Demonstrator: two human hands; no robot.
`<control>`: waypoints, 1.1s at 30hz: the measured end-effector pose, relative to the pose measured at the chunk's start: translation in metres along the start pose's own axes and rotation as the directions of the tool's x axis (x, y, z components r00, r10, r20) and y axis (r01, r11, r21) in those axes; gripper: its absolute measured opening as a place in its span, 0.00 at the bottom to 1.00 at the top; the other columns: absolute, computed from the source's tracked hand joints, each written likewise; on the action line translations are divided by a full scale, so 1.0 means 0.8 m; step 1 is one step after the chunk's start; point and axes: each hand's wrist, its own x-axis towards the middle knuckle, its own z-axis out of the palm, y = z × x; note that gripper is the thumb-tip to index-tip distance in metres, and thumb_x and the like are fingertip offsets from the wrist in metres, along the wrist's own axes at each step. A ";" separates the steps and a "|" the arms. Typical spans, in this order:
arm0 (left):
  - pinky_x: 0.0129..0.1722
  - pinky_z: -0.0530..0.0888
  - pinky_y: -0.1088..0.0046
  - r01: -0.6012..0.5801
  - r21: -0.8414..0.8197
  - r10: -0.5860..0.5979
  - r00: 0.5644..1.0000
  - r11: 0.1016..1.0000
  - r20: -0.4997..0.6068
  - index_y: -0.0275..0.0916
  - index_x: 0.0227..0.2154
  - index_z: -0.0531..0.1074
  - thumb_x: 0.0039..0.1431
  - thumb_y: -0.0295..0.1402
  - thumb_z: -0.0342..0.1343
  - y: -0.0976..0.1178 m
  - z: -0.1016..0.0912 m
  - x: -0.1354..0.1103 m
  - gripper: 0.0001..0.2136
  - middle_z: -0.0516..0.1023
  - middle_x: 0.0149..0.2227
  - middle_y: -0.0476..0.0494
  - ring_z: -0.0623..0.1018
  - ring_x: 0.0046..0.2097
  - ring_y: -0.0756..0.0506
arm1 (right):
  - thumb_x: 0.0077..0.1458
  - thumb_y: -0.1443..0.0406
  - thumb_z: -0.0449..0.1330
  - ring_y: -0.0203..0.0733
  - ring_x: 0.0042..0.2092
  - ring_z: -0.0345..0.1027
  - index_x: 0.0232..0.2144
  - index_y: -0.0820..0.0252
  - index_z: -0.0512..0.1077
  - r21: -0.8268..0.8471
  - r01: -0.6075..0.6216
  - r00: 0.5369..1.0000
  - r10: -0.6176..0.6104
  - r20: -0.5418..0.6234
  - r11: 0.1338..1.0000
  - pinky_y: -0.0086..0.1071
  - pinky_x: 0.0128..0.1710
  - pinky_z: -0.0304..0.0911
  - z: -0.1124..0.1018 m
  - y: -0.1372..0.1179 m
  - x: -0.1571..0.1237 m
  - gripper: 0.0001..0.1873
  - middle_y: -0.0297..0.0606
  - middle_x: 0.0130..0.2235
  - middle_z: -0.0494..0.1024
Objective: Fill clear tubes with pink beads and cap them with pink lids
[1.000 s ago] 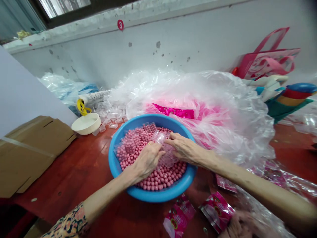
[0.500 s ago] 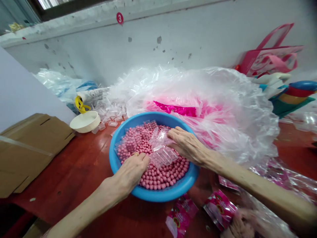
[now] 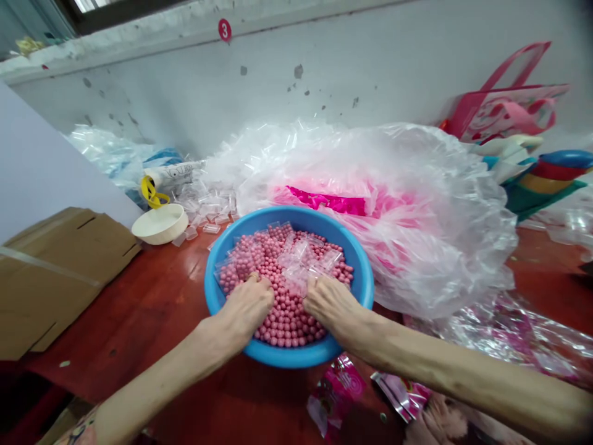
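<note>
A blue plastic basin (image 3: 290, 357) holds a heap of small pink balls (image 3: 290, 330). Small clear plastic cases (image 3: 296, 254) lie on top of them, bunched in the middle, and some at the left seem filled with balls. My left hand (image 3: 248, 306) is inside the near left of the basin, fingers curled down into the balls. Whatever its fingertips pinch is hidden. Opposite it, my right hand (image 3: 331, 306) reaches over the near right rim with closed fingers beside the clear cases; its fingertips are hidden too.
Behind the basin lies a big clear plastic bag (image 3: 430, 216) with bright pink contents. At left are a cardboard box (image 3: 65, 278), a white round dish (image 3: 160, 224) and loose clear cases (image 3: 210, 213). Pink foil packets (image 3: 340, 392) lie on the red table (image 3: 185, 290) in front.
My right hand has moved down and towards me, from the upper right of the clear cases to their near side. The cases have shifted. My left hand has stayed nearly in place.
</note>
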 end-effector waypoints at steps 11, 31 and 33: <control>0.33 0.65 0.71 0.178 -0.576 -0.146 0.984 0.798 0.103 0.37 0.20 0.68 0.45 0.23 0.49 0.023 -0.005 0.048 0.05 0.68 0.22 0.51 0.68 0.30 0.47 | 0.50 0.72 0.56 0.35 0.26 0.64 0.25 0.64 0.72 0.454 -0.092 0.995 0.093 0.019 0.886 0.28 0.27 0.59 0.012 0.035 0.029 0.05 0.34 0.25 0.73; 0.39 0.71 0.66 0.275 -0.747 -0.336 0.939 0.606 0.073 0.35 0.30 0.71 0.50 0.29 0.54 0.024 -0.019 0.022 0.05 0.76 0.31 0.44 0.75 0.35 0.44 | 0.48 0.78 0.53 0.47 0.39 0.66 0.30 0.63 0.70 0.223 0.034 0.999 -0.037 0.009 0.974 0.39 0.37 0.62 -0.013 0.019 0.003 0.10 0.49 0.39 0.75; 0.43 0.68 0.63 0.252 -0.684 -0.316 0.948 0.685 0.033 0.37 0.26 0.69 0.51 0.27 0.52 0.023 -0.006 0.022 0.02 0.73 0.30 0.45 0.72 0.36 0.43 | 0.48 0.79 0.51 0.50 0.41 0.66 0.33 0.64 0.70 0.083 0.108 0.993 -0.111 0.035 0.991 0.42 0.38 0.62 -0.010 0.006 0.001 0.13 0.54 0.42 0.74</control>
